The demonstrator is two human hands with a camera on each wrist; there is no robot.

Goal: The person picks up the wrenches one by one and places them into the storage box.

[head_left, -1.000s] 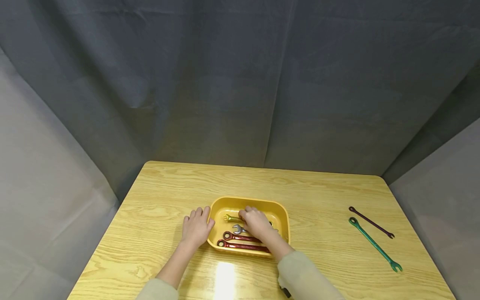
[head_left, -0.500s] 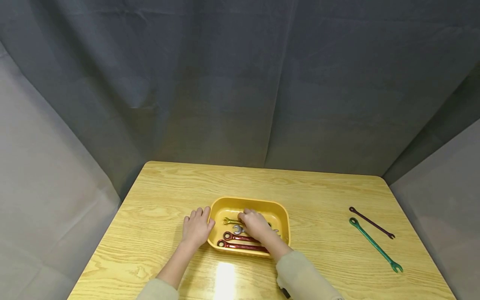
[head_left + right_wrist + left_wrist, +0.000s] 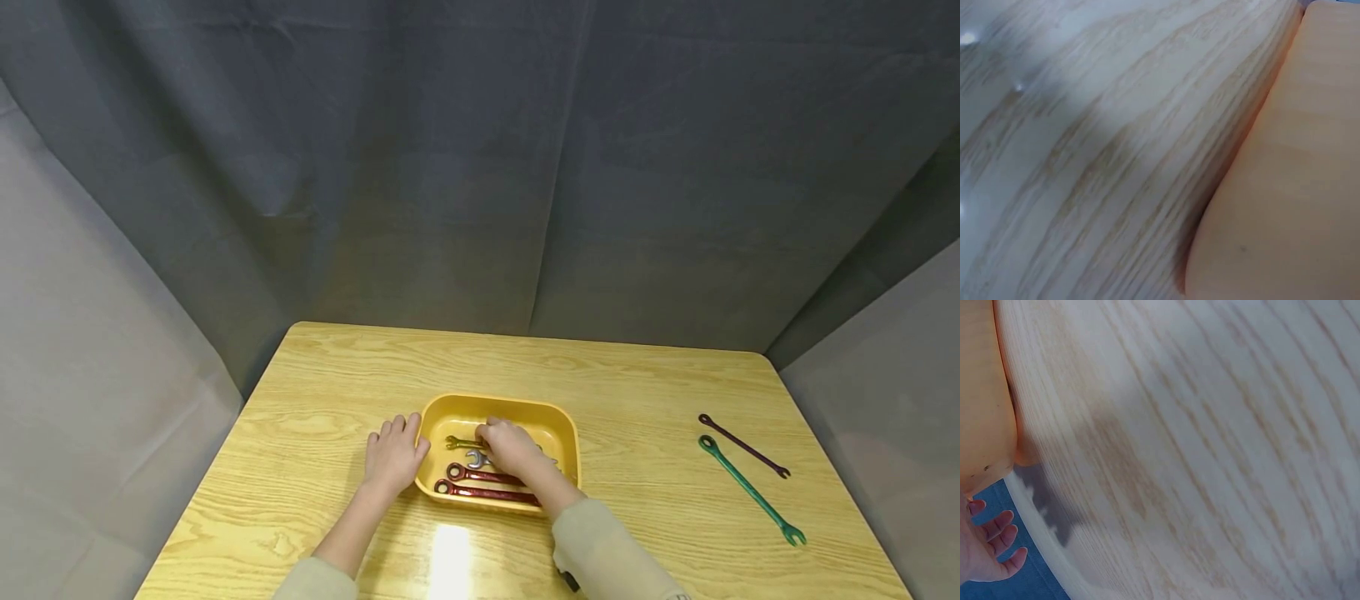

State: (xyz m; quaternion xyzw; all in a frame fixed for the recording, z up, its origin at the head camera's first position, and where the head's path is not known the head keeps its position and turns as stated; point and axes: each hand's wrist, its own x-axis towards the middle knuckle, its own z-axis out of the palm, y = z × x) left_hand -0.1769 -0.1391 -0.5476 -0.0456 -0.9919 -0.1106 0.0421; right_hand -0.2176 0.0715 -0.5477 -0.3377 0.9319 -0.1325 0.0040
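A yellow bin [image 3: 555,421] sits on the wooden table, holding several combination wrenches. My left hand [image 3: 392,457] rests at the bin's left rim with its fingers extended; some of its fingers [image 3: 1002,532] show beside the bin wall in the left wrist view. Inside the bin, my right hand [image 3: 512,448] pinches a yellow-green wrench [image 3: 461,443], whose middle is hidden under the fingers. Just nearer lies a silver wrench [image 3: 476,459], partly covered by the same hand. Two red wrenches, one shorter [image 3: 472,474] and one longer [image 3: 480,493], lie along the near side.
To the right on the table [image 3: 637,392] lie a dark purple wrench [image 3: 742,446] and a longer green wrench [image 3: 750,490], both slanting. Grey curtains [image 3: 450,208] enclose the table's back and sides. The right wrist view shows only the bin's outer wall [image 3: 1291,169] and tabletop.
The right hand has shifted slightly toward the near side with the yellow-green wrench, bringing it closer to the silver one. The left hand has stayed at the rim.
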